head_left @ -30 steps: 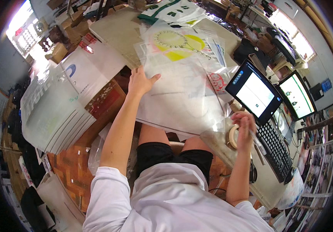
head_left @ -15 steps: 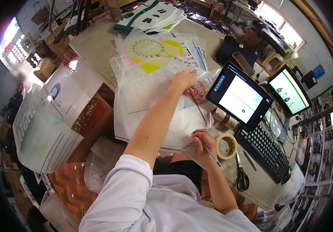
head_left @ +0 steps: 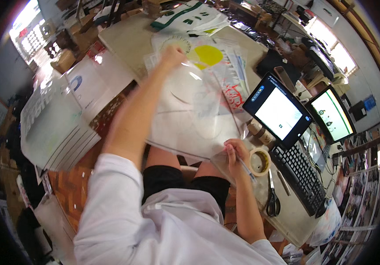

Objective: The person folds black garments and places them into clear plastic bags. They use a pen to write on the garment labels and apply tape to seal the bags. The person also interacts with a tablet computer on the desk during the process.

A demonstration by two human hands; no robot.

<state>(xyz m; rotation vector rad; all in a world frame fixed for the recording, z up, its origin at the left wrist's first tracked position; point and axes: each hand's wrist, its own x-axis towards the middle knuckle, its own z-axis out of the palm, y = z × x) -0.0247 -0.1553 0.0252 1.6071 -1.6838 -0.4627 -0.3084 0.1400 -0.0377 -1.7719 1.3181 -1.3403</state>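
Observation:
A large clear plastic sheet [head_left: 174, 121] covers the near part of the table and hangs slightly over its front edge. My left hand [head_left: 173, 56], blurred by motion, is closed at the sheet's far left part, where the plastic bends up and catches glare. My right hand [head_left: 237, 157] rests at the sheet's near right corner, closed around a slim pen [head_left: 247, 171]. Under and beyond the plastic lie printed sheets, one with a yellow shape [head_left: 208, 56] and another with red lettering [head_left: 233, 95].
Right of my right hand lie a tape roll [head_left: 259, 162], scissors [head_left: 273, 203] and a metal cutter-like stick [head_left: 283, 183]. Beyond are a tablet [head_left: 278, 110], keyboard [head_left: 298, 176] and monitor [head_left: 332, 110]. Folded white-and-green cloth [head_left: 190, 17] lies at the back. More plastic sheets [head_left: 57, 128] stand left.
My left hand has moved left and away from me, from the red lettering to the far left of the plastic, which now bends upward. My right hand stays near the corner with the pen.

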